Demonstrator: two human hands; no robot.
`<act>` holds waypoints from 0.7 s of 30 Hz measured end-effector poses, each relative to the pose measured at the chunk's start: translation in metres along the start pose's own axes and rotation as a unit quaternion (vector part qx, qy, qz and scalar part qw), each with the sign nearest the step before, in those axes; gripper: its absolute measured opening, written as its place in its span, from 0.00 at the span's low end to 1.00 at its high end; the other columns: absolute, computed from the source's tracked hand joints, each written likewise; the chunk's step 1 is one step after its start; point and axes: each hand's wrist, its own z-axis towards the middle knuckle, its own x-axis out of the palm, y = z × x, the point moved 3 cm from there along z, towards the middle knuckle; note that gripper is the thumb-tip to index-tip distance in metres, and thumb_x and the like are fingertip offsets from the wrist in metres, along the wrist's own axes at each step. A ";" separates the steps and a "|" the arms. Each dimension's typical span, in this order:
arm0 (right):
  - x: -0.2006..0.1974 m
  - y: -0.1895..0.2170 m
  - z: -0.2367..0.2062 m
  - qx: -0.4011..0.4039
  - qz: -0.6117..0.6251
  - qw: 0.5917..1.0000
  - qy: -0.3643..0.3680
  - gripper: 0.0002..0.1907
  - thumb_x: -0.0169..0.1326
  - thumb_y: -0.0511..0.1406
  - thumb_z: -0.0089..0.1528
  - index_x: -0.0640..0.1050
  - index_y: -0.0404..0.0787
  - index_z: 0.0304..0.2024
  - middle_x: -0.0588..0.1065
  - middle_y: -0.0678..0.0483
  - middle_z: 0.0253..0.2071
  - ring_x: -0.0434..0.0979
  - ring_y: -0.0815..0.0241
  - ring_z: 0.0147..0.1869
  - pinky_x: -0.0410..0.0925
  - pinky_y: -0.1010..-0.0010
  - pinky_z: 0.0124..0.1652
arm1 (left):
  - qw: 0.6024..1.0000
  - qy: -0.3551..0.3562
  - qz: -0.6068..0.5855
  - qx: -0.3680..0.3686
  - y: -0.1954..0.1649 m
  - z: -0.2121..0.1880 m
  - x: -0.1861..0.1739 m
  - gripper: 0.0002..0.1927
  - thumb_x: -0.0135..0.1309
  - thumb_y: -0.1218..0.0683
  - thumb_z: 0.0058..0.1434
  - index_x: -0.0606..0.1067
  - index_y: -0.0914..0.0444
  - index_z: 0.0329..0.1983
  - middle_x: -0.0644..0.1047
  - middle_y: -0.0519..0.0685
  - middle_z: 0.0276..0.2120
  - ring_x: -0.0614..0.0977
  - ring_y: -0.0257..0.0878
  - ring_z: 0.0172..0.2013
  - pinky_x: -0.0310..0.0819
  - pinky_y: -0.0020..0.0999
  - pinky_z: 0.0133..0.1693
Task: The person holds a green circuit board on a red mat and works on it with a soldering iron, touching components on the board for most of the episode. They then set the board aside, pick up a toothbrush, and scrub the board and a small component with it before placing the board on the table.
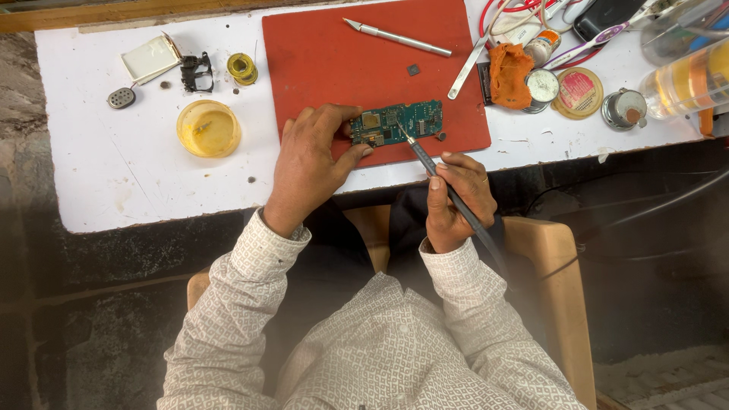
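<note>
Left hand (310, 163) pinching the circuit board (396, 123) at its 9 o'clock end, right hand (456, 199) gripping a soldering iron (448, 190), tip touching the board at the hand's 11 o'clock.

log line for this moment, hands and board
left hand: steadies circuit board | right hand: holds soldering iron, tip on board | surface: red mat

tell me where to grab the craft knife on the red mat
Grip the craft knife by its bare metal handle, near the middle, coming from above. It lies flat and alone on the red mat, blade tip pointing left, so keep to the right of the blade.
</note>
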 end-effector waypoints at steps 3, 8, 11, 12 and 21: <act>0.000 0.000 0.000 0.001 0.005 1.000 -0.007 0.06 0.59 0.33 0.68 0.79 0.35 0.44 0.80 0.49 0.40 0.80 0.52 0.57 0.78 0.68 0.52 | 1.000 0.004 0.002 -0.001 0.001 0.000 0.000 0.24 0.70 0.53 0.55 0.76 0.60 0.53 0.80 0.43 0.36 0.77 0.40 0.39 0.65 0.38 0.46; 0.000 0.000 0.000 0.004 0.007 1.000 -0.008 0.07 0.59 0.34 0.68 0.79 0.35 0.44 0.80 0.48 0.40 0.80 0.52 0.57 0.78 0.67 0.52 | 1.000 0.005 0.003 -0.002 0.000 0.001 0.001 0.24 0.70 0.53 0.55 0.76 0.60 0.53 0.80 0.43 0.36 0.77 0.40 0.39 0.65 0.38 0.46; 0.001 0.000 0.000 -0.001 -0.005 1.000 -0.007 0.07 0.59 0.34 0.67 0.79 0.35 0.43 0.80 0.48 0.40 0.80 0.51 0.57 0.77 0.65 0.53 | 1.000 0.007 0.005 -0.004 0.000 0.000 0.001 0.24 0.70 0.53 0.55 0.76 0.61 0.53 0.80 0.44 0.36 0.77 0.40 0.39 0.64 0.38 0.45; 0.001 0.000 0.000 -0.003 -0.007 1.000 -0.004 0.07 0.59 0.35 0.67 0.79 0.36 0.43 0.81 0.49 0.39 0.80 0.51 0.56 0.77 0.65 0.54 | 1.000 0.007 0.006 -0.005 0.000 0.000 0.001 0.24 0.70 0.53 0.55 0.76 0.61 0.53 0.80 0.44 0.36 0.77 0.40 0.39 0.64 0.38 0.45; 0.003 0.001 -0.001 -0.003 -0.009 1.000 0.011 0.07 0.59 0.36 0.67 0.80 0.37 0.42 0.81 0.51 0.37 0.80 0.51 0.57 0.75 0.64 0.56 | 1.000 0.003 0.006 0.001 0.000 0.000 0.001 0.24 0.70 0.52 0.56 0.76 0.61 0.53 0.80 0.44 0.36 0.77 0.40 0.39 0.65 0.38 0.45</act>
